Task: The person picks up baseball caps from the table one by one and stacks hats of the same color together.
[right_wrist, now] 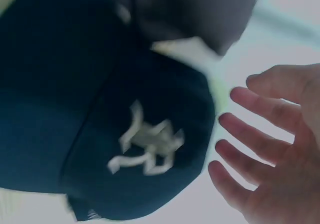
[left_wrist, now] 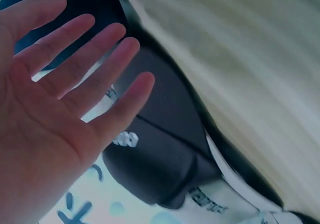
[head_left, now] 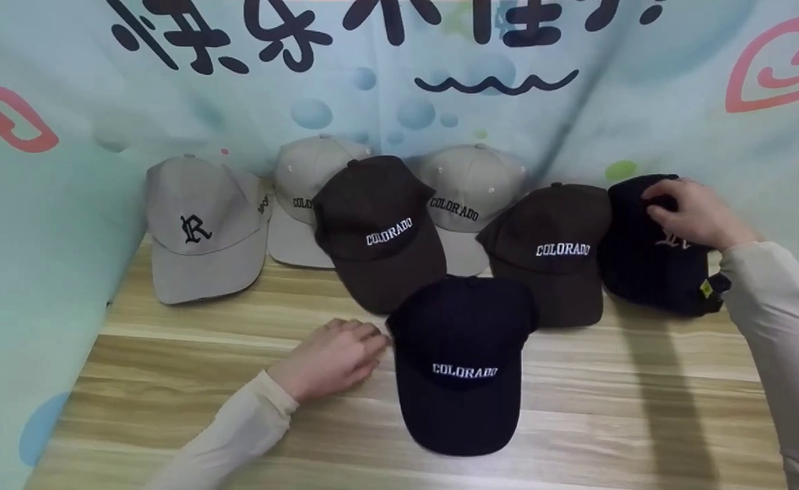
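My left hand [head_left: 335,357] lies low over the table beside a navy baseball cap [head_left: 464,316] lettered COLORADO. Seen from the left wrist, its fingers are apart and nothing is in the palm; a dark brown cap [left_wrist: 170,94] shows behind them. On the far right, my right hand [head_left: 699,211] hovers at the crown of a second navy cap [head_left: 644,272], partly covering its white emblem. The right wrist view shows that emblem blurred and the relaxed fingers [right_wrist: 255,129] next to the crown, gripping nothing.
Two dark brown COLORADO caps [head_left: 372,197] stand behind the front navy cap. Two light grey COLORADO caps [head_left: 471,170] are partly hidden behind them. A grey cap [head_left: 188,190] with an R stands at the left. A printed cloth [head_left: 399,109] hangs behind the wooden table [head_left: 188,381].
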`<state>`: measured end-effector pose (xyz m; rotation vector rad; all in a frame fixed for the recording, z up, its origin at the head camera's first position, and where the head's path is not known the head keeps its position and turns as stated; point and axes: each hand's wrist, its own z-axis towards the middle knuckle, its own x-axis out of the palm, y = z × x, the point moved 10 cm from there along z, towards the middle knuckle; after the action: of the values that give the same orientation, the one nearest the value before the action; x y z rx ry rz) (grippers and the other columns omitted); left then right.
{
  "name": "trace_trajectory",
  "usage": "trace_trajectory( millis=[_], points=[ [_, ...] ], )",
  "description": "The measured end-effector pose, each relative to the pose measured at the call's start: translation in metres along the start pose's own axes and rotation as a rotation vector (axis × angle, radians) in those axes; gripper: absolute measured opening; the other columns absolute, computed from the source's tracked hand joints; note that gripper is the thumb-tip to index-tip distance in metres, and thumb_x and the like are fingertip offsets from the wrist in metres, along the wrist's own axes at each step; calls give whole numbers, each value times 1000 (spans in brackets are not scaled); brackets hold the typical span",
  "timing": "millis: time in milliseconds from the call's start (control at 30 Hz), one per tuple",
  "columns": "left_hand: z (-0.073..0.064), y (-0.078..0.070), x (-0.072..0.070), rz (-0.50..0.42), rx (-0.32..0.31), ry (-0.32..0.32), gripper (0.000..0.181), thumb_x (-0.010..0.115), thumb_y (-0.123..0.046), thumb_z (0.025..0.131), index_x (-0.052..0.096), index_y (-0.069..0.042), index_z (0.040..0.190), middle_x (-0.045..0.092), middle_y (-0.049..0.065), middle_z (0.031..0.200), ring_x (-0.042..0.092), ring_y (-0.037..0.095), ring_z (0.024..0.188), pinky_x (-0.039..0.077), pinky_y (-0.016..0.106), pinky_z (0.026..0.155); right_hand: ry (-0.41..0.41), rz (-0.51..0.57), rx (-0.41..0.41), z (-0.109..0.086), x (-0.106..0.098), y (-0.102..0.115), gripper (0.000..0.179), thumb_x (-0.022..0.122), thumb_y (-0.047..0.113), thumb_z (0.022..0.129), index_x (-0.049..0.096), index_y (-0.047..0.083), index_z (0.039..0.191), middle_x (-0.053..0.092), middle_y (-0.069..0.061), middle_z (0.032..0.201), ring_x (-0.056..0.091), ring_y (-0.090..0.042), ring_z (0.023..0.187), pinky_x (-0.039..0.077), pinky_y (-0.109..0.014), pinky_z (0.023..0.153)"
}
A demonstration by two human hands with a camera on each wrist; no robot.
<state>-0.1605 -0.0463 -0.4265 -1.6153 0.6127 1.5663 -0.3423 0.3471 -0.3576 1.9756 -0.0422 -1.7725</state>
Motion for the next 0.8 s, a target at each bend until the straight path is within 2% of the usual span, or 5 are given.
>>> trace_trajectory(
  millis=[200,400,500,667,800],
  points=[
    [-4,-32,13,-17,81,65,40,61,-24,94,58,-24,133,56,9,126,58,28,110,48,46,88,-48,37,167,-6,0,-55,54,46,25,99,36,-11,138,24,-42,138,25,-64,120,22,-71,93],
    [-9,-54,26,50,125,93,52,62,-29,93,47,-39,142,49,10,133,53,26,115,48,43,88,16,99,207,-9,10,-83,87,59,36,92,11,-6,151,17,-43,144,18,-61,128,18,-72,97],
    [-10,-59,29,82,127,81,52,63,-29,92,48,-41,141,47,11,132,53,25,113,48,41,86,57,140,252,-11,15,-90,98,62,42,90,0,-1,153,6,-43,146,12,-62,129,18,-73,95],
    [-8,-61,33,91,100,89,50,62,-27,92,51,-39,140,45,13,132,53,26,110,50,40,85,86,184,331,-16,19,-98,103,59,51,90,-6,0,152,-7,-45,144,4,-63,129,17,-74,93],
    [-8,-61,34,58,79,116,52,62,-25,92,50,-37,141,44,15,133,53,27,112,52,40,82,100,156,365,-20,20,-106,106,54,57,90,-9,-2,150,-4,-46,144,4,-65,128,15,-74,95]
  ],
)
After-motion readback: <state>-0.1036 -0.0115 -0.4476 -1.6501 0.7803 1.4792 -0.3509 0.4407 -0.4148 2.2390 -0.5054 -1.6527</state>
